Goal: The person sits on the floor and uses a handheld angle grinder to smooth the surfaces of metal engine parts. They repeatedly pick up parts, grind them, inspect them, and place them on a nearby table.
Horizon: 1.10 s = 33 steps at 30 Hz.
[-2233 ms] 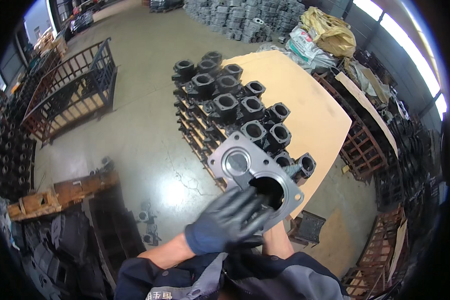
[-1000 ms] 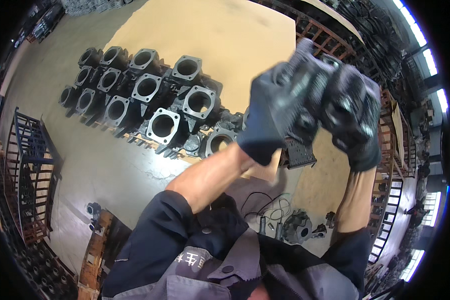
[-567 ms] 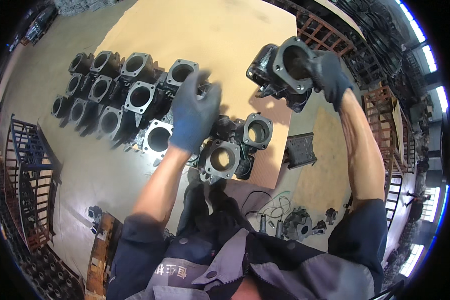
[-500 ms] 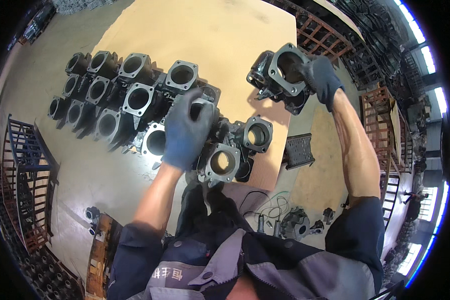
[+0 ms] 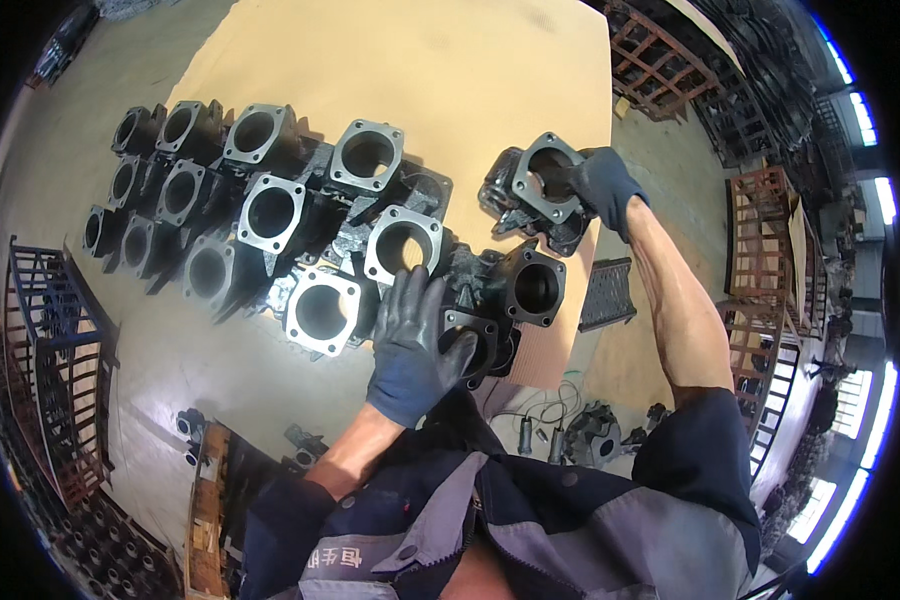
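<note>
Tan board [image 5: 510, 80] fills the upper middle of the frame. Right of centre, the right hand [image 5: 612, 190] pinches one casting [image 5: 532, 194] with its fingers; at centre, the left hand [image 5: 408, 352], fingers spread, lies over other castings [image 5: 308, 225].

The black cast-metal housing with a square bored flange [image 5: 558, 208], out toward one o'clock, has dropped from its raised position half a second ago and now sits closer to the grouped castings. The right hand in a dark knitted glove [image 5: 607, 190] has come down with it. The left hand in a matching blue-black glove [image 5: 410, 350] has moved from eleven o'clock to seven o'clock of centre, its fingers now straightened. This leaves one grey square four-hole flange [image 5: 405, 214] mostly uncovered, while the thumb now overlaps the neighbouring dark square-flanged casting [image 5: 489, 345] at its four o'clock.
</note>
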### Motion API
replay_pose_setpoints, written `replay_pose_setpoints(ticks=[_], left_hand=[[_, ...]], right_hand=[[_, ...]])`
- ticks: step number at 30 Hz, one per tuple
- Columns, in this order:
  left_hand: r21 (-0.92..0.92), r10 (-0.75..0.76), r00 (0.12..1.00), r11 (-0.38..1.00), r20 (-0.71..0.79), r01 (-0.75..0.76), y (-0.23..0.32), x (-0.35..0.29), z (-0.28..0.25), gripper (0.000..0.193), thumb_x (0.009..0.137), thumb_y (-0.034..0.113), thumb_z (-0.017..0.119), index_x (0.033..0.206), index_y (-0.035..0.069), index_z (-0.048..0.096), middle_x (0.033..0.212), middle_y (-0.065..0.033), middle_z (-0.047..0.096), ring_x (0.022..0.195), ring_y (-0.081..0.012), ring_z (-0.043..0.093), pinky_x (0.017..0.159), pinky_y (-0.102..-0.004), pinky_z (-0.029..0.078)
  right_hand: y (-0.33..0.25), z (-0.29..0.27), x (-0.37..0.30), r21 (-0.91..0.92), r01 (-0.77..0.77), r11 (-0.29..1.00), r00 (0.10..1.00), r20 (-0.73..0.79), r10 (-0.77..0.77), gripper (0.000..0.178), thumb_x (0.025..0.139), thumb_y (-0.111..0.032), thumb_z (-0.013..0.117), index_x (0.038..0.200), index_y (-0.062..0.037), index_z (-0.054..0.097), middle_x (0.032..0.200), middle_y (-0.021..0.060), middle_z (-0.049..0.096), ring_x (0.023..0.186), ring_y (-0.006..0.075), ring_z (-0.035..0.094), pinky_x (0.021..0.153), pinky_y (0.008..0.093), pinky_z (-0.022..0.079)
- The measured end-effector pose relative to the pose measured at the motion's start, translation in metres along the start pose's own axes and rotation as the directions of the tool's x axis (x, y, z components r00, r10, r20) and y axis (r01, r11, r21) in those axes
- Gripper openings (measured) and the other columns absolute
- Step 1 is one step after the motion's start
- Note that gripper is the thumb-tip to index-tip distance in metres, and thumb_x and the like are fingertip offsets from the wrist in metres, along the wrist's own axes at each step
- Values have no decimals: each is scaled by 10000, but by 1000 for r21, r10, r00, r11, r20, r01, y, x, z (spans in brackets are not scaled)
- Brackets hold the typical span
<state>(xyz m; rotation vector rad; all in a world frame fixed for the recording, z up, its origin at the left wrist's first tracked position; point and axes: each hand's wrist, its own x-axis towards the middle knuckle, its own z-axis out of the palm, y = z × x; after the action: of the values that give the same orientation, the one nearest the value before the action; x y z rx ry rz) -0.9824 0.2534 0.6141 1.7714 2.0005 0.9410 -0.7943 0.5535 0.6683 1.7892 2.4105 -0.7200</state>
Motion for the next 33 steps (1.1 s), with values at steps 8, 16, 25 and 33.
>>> replay_pose_setpoints(ticks=[8, 16, 25, 33], left_hand=[[59, -36, 998, 998, 44, 34, -1, 2, 20, 751, 743, 288, 780, 1367, -7, 484, 1450, -287, 416, 1400, -480, 321, 1146, -564, 253], [58, -51, 996, 997, 80, 46, -2, 3, 19, 728, 753, 284, 772, 1361, -2, 491, 1466, -288, 397, 1410, -485, 297, 1150, -573, 233], [80, -44, 994, 996, 101, 36, 1, 3, 16, 703, 812, 324, 729, 1369, -24, 476, 1484, -295, 371, 1415, -490, 282, 1131, -598, 240], [81, -21, 996, 997, 87, 14, 0, 3, 19, 694, 827, 339, 713, 1369, -27, 478, 1478, -295, 377, 1411, -495, 282, 1142, -591, 231]], right_hand=[[-15, 26, 3, 179, -129, 975, 987, 117, 109, 357, 719, -283, 736, 894, 29, 735, 720, 213, 687, 641, 295, 676, 625, 353, 516], [-13, 42, 16, 151, -65, 986, 985, 167, 40, 356, 736, -249, 761, 900, 65, 726, 676, 128, 656, 575, 189, 557, 550, 336, 445], [-33, 47, 17, 53, -12, 999, 977, 212, 0, 318, 739, -262, 756, 915, 3, 750, 773, 199, 709, 696, 296, 693, 676, 380, 527], [-21, 62, 24, 64, 26, 998, 977, 210, -39, 316, 748, -254, 739, 922, 9, 743, 777, 207, 705, 678, 313, 673, 662, 379, 518]])
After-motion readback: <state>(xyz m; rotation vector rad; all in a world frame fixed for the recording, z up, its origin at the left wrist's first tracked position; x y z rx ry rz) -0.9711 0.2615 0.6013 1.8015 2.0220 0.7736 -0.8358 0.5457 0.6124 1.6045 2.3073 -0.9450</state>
